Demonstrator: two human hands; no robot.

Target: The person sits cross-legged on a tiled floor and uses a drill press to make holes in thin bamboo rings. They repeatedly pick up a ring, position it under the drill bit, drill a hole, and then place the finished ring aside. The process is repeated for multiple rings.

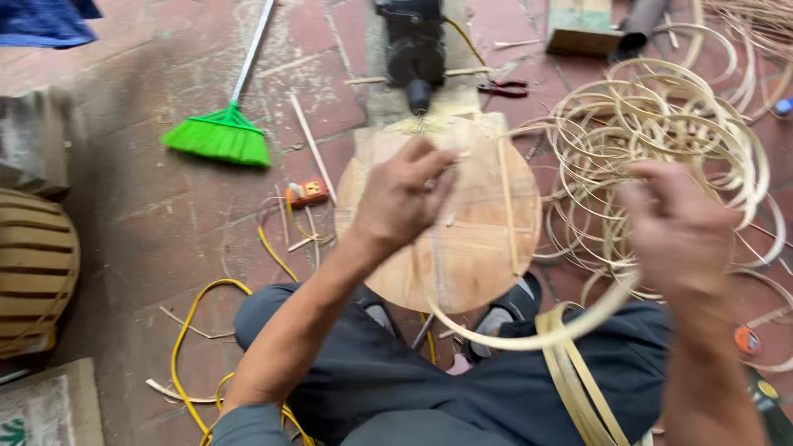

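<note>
My left hand (402, 194) hovers over a round wooden board (479, 248), fingers curled and pinching what looks like the end of a thin bamboo strip. My right hand (681, 231) is closed on a curved bamboo strip (529, 334) that bows down across my lap. More flat bamboo strips (578, 380) lie on my right thigh. A dark power drill (415, 49) sits fixed on a block at the far edge of the board, its bit pointing at the board. Both hands are blurred.
A pile of bamboo hoops (661, 132) lies to the right. A green broom (221, 136), an orange socket block (307, 194) and a yellow cable (190, 330) lie on the brick floor at left. A woven basket (33, 264) stands far left. Red pliers (504, 87) lie behind the board.
</note>
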